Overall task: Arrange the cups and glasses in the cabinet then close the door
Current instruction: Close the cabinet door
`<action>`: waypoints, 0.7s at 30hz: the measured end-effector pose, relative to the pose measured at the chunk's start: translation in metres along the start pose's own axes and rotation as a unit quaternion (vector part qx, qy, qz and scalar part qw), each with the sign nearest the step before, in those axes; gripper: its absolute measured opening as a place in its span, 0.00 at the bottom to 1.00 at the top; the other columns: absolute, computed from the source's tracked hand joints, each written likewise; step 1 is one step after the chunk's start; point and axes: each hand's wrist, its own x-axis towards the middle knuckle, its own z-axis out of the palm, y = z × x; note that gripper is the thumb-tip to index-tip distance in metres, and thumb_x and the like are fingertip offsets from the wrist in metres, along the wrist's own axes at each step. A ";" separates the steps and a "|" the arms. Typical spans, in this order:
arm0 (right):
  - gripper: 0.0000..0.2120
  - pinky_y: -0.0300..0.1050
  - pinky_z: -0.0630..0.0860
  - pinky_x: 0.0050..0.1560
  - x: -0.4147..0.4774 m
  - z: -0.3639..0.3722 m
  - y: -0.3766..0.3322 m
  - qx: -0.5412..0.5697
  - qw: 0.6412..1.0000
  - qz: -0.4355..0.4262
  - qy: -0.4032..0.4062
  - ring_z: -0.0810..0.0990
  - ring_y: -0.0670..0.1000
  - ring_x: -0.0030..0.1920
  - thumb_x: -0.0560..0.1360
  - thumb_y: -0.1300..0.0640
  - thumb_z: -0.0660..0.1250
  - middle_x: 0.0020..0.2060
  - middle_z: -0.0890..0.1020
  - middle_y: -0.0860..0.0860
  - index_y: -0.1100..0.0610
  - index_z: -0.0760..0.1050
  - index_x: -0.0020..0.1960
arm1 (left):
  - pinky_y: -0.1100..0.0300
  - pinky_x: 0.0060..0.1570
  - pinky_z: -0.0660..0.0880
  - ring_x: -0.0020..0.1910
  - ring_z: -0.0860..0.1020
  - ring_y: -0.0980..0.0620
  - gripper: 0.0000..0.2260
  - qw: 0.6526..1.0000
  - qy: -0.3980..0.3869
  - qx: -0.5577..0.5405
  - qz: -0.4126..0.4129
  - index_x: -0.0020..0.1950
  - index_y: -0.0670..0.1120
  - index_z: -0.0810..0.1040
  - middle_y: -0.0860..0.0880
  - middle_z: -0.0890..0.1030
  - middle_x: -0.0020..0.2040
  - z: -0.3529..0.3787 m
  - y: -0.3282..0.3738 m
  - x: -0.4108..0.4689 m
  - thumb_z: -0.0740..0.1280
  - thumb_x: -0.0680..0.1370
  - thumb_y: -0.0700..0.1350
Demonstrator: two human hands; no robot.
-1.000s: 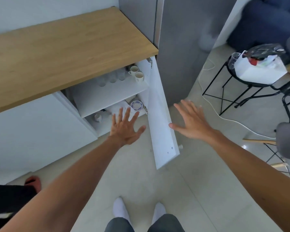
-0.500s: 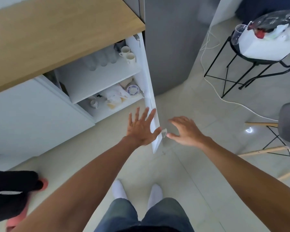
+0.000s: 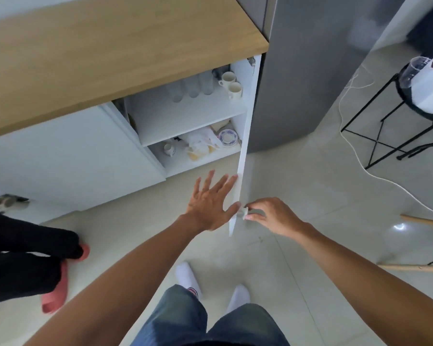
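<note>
You have one view only, from the camera on your head, so nothing is shared with a second view. It looks steeply forward and down from standing height. Your forearms rise from the near edge and your feet (image 3: 211,285) sit at the bottom. The open cabinet (image 3: 185,113) lies far and left under the wooden tabletop (image 3: 110,46), the floor (image 3: 310,196) spreading right.

Bright, even daylight, glare on the floor (image 3: 399,227) at right, wide-angle bending and soft blur throughout.
</note>
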 end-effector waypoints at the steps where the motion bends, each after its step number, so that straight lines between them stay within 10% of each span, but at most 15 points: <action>1: 0.17 0.45 0.77 0.50 0.011 0.005 -0.010 0.008 1.000 -0.005 -0.004 0.83 0.50 0.53 0.76 0.40 0.68 0.53 0.86 0.45 0.50 0.82 0.56 | 0.42 0.76 0.37 0.79 0.36 0.47 0.31 1.000 0.000 0.000 -0.009 0.79 0.61 0.41 0.55 0.50 0.81 -0.002 -0.014 -0.004 0.46 0.79 0.68; 11: 0.16 0.51 0.77 0.42 0.150 0.056 -0.124 0.065 0.997 -0.043 -0.024 0.78 0.48 0.38 0.75 0.39 0.63 0.38 0.82 0.49 0.51 0.78 0.46 | 0.43 0.76 0.38 0.79 0.38 0.49 0.31 0.994 0.018 -0.022 -0.102 0.80 0.58 0.46 0.55 0.56 0.80 -0.046 -0.178 -0.015 0.43 0.79 0.68; 21: 0.13 0.42 0.77 0.42 0.294 0.073 -0.193 0.056 0.997 -0.047 0.016 0.81 0.41 0.45 0.77 0.43 0.67 0.42 0.85 0.43 0.52 0.79 0.44 | 0.41 0.77 0.44 0.80 0.46 0.47 0.30 0.978 0.081 -0.081 -0.177 0.78 0.55 0.55 0.53 0.64 0.78 -0.091 -0.308 0.025 0.47 0.80 0.67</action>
